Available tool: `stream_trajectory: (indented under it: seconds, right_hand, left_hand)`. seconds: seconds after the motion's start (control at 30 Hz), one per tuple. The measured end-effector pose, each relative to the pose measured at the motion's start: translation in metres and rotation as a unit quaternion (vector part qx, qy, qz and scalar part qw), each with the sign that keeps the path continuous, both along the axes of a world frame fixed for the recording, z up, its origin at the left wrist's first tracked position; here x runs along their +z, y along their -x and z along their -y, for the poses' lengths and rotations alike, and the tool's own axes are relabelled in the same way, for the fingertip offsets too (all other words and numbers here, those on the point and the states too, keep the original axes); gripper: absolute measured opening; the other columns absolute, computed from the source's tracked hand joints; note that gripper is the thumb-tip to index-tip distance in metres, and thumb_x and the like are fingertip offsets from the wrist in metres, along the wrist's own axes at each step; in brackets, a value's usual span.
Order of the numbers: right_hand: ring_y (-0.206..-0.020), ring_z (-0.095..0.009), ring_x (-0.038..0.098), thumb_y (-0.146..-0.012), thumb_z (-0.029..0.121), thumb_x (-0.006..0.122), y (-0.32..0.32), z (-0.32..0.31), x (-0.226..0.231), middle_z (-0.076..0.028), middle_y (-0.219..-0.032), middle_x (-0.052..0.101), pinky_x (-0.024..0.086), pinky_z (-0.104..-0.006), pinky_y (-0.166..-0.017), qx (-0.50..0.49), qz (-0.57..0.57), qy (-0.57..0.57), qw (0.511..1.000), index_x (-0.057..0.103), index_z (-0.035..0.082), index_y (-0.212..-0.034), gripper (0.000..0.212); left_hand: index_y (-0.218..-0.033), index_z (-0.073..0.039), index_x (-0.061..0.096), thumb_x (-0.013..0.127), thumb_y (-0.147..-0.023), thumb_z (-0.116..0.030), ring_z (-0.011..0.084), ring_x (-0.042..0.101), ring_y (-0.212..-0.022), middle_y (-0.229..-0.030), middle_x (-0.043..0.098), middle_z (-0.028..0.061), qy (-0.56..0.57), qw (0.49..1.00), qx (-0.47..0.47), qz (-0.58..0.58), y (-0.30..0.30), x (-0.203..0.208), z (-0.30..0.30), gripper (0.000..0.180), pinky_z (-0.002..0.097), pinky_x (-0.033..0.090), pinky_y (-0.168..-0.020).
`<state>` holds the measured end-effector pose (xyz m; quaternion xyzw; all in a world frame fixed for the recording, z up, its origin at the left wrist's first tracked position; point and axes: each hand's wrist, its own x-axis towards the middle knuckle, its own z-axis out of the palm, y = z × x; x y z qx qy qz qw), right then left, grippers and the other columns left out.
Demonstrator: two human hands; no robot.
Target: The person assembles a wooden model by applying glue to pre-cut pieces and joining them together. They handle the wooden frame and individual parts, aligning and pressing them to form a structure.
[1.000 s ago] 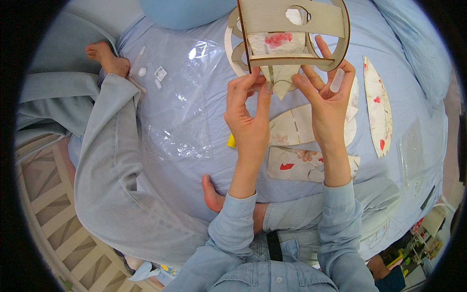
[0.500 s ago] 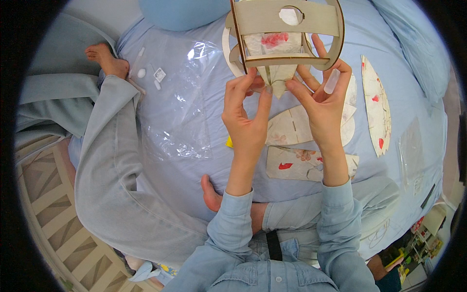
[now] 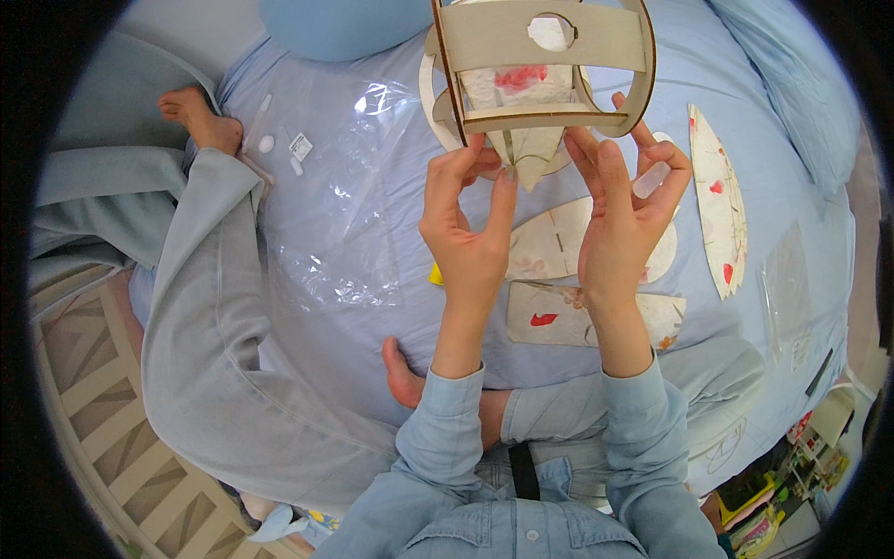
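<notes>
A wooden lantern-like frame [image 3: 545, 28] of curved slats stands upright at the top of the view, with a pale panel marked in red inside it. A pointed cream piece [image 3: 526, 154] extends from its lower side. My left hand [image 3: 470, 219] is closed at this piece's left edge, thumb and fingertips pinching it. My right hand [image 3: 619, 214] is beside the piece's right edge. Its thumb is raised off the piece, and some fingertips are hidden behind the frame. A small translucent white tube [image 3: 650, 180] is tucked between the right hand's fingers.
Cream painted panels lie on the blue sheet: a leaf-shaped one [image 3: 719, 200] to the right, a rounded one [image 3: 549, 242] and a rectangular one [image 3: 540, 312] below my hands. Clear plastic wrap [image 3: 345, 205] spreads at left. Another person's foot [image 3: 200, 121] rests at far left.
My right thumb has lifted away from the pointed piece, and the right hand has turned with the tube. The left hand keeps its pinch. The whole view has shifted slightly.
</notes>
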<state>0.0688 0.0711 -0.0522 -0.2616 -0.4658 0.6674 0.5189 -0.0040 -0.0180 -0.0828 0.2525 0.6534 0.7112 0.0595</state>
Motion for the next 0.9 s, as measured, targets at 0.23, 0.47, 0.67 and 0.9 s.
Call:
stream_trajectory:
  seconds: [0.23,0.47,0.67,0.9]
  right_hand:
    - [-0.112,-0.036,0.069,-0.099,0.0,0.059,0.007,0.011,0.003,-0.027,-0.149,0.039,0.059,-0.0415,-0.097,-0.003,0.0,-0.035,0.999,0.028,0.01,-0.113,0.036]
    - [-0.114,-0.032,0.069,-0.089,-0.013,0.066,0.004,0.009,-0.003,-0.025,-0.153,0.034,0.059,-0.0306,-0.091,-0.009,0.045,-0.043,0.998,0.028,0.013,-0.115,0.053]
    - [-0.112,-0.032,0.07,-0.085,-0.016,0.068,0.004,0.007,-0.005,-0.024,-0.157,0.031,0.06,-0.0272,-0.086,-0.006,0.057,-0.033,0.998,0.027,0.013,-0.114,0.058]
    - [-0.112,-0.032,0.07,-0.085,-0.016,0.068,0.004,0.006,-0.009,-0.024,-0.157,0.03,0.06,-0.0283,-0.087,-0.001,0.053,-0.035,0.998,0.027,0.014,-0.115,0.059]
  left_hand:
    - [-0.123,-0.002,0.065,0.07,-0.084,0.005,0.0157,0.063,-0.092,-0.103,0.065,0.0062,0.023,0.999,0.011,-0.024,0.003,0.004,0.008,0.04,0.0311,0.046,-0.091]
    - [-0.124,-0.003,0.065,0.071,-0.084,0.004,0.0161,0.064,-0.092,-0.103,0.065,0.0057,0.019,0.999,0.008,-0.025,0.0,-0.005,0.002,0.041,0.0314,0.046,-0.09]
    - [-0.123,-0.003,0.065,0.071,-0.085,0.004,0.0159,0.064,-0.092,-0.102,0.065,0.0057,0.011,1.0,0.006,-0.024,0.0,-0.007,0.002,0.04,0.0309,0.046,-0.088]
    - [-0.128,-0.003,0.064,0.071,-0.087,0.003,0.0145,0.063,-0.097,-0.106,0.064,0.0042,0.021,0.999,-0.004,-0.026,0.001,-0.011,0.004,0.042,0.03,0.047,-0.087]
